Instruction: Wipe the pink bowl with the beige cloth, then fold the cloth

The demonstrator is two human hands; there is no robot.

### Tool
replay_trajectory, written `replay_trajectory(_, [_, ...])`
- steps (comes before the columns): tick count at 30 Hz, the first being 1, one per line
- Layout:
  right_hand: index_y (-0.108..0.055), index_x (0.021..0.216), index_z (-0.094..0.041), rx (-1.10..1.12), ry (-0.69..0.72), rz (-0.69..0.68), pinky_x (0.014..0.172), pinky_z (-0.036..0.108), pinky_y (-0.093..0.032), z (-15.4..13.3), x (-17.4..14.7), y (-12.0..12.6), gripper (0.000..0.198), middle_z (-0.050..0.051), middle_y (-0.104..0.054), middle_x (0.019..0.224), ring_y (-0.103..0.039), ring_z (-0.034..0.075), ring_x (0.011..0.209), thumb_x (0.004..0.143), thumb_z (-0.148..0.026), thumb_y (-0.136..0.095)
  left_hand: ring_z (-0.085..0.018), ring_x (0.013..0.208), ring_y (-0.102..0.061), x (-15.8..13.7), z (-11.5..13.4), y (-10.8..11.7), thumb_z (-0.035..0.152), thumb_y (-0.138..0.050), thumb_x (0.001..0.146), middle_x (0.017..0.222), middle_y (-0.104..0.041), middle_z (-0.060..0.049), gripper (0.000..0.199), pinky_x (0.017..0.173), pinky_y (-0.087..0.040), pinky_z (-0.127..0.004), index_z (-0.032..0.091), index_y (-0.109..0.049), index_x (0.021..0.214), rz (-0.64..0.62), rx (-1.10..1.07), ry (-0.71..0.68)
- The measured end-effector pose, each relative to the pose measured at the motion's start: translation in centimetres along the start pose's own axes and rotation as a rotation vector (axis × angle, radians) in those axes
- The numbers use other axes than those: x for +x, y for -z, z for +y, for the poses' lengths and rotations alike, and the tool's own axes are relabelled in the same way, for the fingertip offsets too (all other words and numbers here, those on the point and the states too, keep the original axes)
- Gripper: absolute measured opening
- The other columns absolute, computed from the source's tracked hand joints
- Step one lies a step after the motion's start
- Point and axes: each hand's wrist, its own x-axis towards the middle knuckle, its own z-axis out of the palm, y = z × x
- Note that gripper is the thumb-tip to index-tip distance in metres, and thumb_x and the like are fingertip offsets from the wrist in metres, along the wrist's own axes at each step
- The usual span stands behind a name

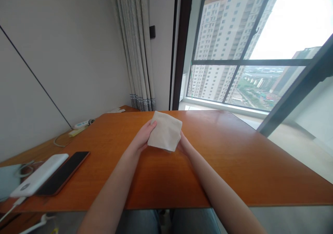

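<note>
Holding a folded cream cloth over the wooden table

Through the head camera I see the cloth straight ahead of me, near the middle of the view, its broad face tilted up toward me and its layers showing a little at the right edge. Whether its lower edge meets the tabletop, I cannot tell. The left hand grips the cloth by its left edge, thumb pressed on the front, the other fingers mostly hidden. The right hand is against the lower right edge; the cloth covers most of its fingers, so I cannot tell how wide or narrow they are. Both bare forearms reach in across the near edge of the table, with blue jeans below.

On my left, well apart from the hands, a smartphone with a dark screen lies just beside a white power bank, which has a white cable at its near end. Farther back, what looks like a power strip lies near the wall. Beyond the far edge hangs a pale grey curtain, and to my right a dark-framed window looks out on a tall apartment tower
</note>
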Motion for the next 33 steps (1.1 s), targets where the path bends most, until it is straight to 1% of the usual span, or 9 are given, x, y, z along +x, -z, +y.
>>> replay_trajectory(4, [-0.054, 0.119, -0.016, 0.177, -0.118, -0.106, 0.082, 0.041, -0.05, -1.2, -0.5, 0.2, 0.074, 0.012, -0.066, 0.108, -0.061, 0.026, 0.101, 0.084, -0.069, -0.017, -0.018, 0.077, -0.061, 1.5, -1.5, -0.6, 0.047, -0.063, 0.072, 0.091, -0.066, -0.007, 0.043, 0.065, -0.046, -0.026, 0.014, -0.058, 0.1, -0.004, -0.043, 0.005])
replay_trajectory(7, [-0.061, 0.107, -0.013, 0.252, -0.085, -0.032, 0.082, 0.045, -0.05, -1.5, -0.6, 1.0, 0.079, 0.014, -0.069, 0.093, -0.062, 0.028, 0.099, 0.082, -0.071, -0.014, -0.017, 0.075, -0.059, 2.5, -3.4, -0.1, 0.049, -0.062, 0.071, 0.087, -0.065, -0.007, 0.042, 0.063, -0.045, -0.025, 0.014, -0.058, 0.093, 0.107, 0.068, -0.027])
replay_trajectory(14, [-0.059, 0.096, -0.014, 0.13, -0.188, 0.143, 0.08, 0.042, -0.052, 0.1, -0.1, 0.4, 0.025, 0.012, -0.069, 0.085, -0.065, 0.026, 0.086, 0.074, -0.025, -0.054, -0.019, 0.076, -0.058, 3.4, -7.7, 1.3, 0.057, -0.051, 0.077, 0.078, -0.063, -0.006, 0.041, 0.068, -0.043, -0.028, 0.017, -0.057, 0.077, 0.178, 0.378, -0.109])
replay_trajectory(17, [-0.057, 0.105, -0.014, 0.017, 0.123, 0.455, 0.084, 0.044, -0.05, -0.9, -0.2, 1.2, 0.035, 0.011, -0.068, 0.093, -0.062, 0.027, 0.095, 0.072, -0.022, -0.051, -0.019, 0.081, -0.058, 3.8, -9.0, 2.5, 0.055, -0.041, 0.083, 0.082, -0.063, -0.007, 0.039, 0.075, -0.042, -0.031, 0.019, -0.054, 0.076, 0.272, 0.514, -0.133])
replay_trajectory(20, [-0.054, 0.116, -0.017, -0.346, 0.556, 0.638, 0.099, 0.046, -0.038, -2.2, -0.8, 2.2, 0.044, 0.01, -0.063, 0.11, -0.049, 0.028, 0.116, 0.074, -0.025, -0.05, -0.02, 0.088, -0.057, 4.4, -10.4, 3.6, 0.047, -0.048, 0.082, 0.093, -0.062, -0.009, 0.029, 0.083, -0.041, -0.033, 0.019, -0.053, 0.083, 0.401, 0.678, -0.199])
replay_trajectory(22, [-0.052, 0.121, -0.019, -0.653, 0.656, 0.574, 0.107, 0.047, -0.026, -2.0, -1.1, 2.2, 0.046, 0.009, -0.059, 0.118, -0.041, 0.027, 0.123, 0.076, -0.024, -0.048, -0.021, 0.091, -0.057, 4.5, -11.2, 3.8, 0.046, -0.046, 0.083, 0.097, -0.062, -0.01, 0.029, 0.085, -0.04, -0.034, 0.019, -0.054, 0.088, 0.388, 0.704, -0.184])
replay_trajectory(25, [-0.051, 0.123, -0.023, -1.087, 0.539, 0.249, 0.109, 0.052, -0.014, 0.1, -1.0, 1.0, 0.049, 0.008, -0.057, 0.121, -0.037, 0.027, 0.125, 0.074, -0.017, -0.048, -0.021, 0.095, -0.058, 4.4, -12.0, 3.4, 0.046, -0.04, 0.086, 0.095, -0.064, -0.009, 0.032, 0.086, -0.04, -0.034, 0.02, -0.058, 0.088, 0.293, 0.687, -0.139])
replay_trajectory(28, [-0.053, 0.118, -0.019, -1.39, 0.418, 0.042, 0.104, 0.05, -0.023, 2.1, -0.3, -0.3, 0.048, 0.012, -0.056, 0.119, -0.034, 0.03, 0.125, 0.07, -0.014, -0.053, -0.022, 0.096, -0.059, 4.1, -12.2, 3.2, 0.046, -0.041, 0.086, 0.093, -0.066, -0.007, 0.032, 0.087, -0.04, -0.033, 0.022, -0.061, 0.086, 0.27, 0.671, -0.117])
replay_trajectory(33, [-0.056, 0.104, -0.019, -1.552, 0.384, -0.016, 0.091, 0.038, -0.037, 2.3, 0.9, -0.2, 0.03, 0.011, -0.059, 0.107, -0.046, 0.026, 0.106, 0.075, -0.013, -0.052, -0.023, 0.1, -0.057, 4.3, -11.9, 3.3, 0.051, -0.038, 0.086, 0.101, -0.066, -0.009, 0.04, 0.092, -0.039, -0.035, 0.02, -0.064, 0.091, 0.22, 0.568, -0.107])
